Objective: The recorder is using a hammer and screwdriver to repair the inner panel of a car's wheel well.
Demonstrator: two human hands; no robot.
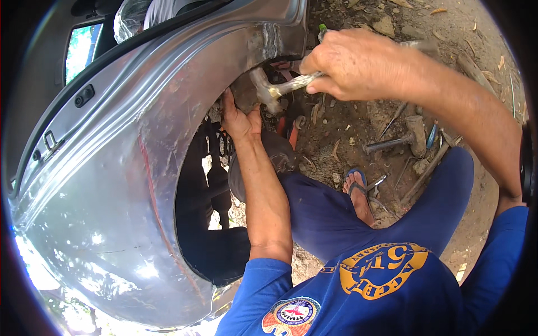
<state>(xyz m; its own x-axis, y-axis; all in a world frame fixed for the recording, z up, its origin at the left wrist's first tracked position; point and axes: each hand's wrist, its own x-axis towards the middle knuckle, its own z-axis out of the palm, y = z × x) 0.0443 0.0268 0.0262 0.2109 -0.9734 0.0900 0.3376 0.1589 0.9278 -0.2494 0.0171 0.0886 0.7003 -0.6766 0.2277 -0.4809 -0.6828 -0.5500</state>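
Note:
My right hand (356, 64) is closed around the light, worn handle of a hammer (266, 91). Its metal head is beside the edge of the car's wheel arch; whether it touches the metal cannot be made out. Just left of the hammer head, my left hand (242, 119) reaches up under the arch and grips a dull grey-brown metal block (244, 92) at the rim. The silver-grey car body panel (112, 218) curves around on the left, with bare, scuffed metal along the arch and a reddish line down it.
On the dirt ground to the right lie a second hammer (416, 137), a thin rod (393, 120), and a wooden stick (426, 171). A wrench-like metal tool (376, 183) is by my sandalled foot (358, 193). Dark parts (210, 185) show inside the wheel opening.

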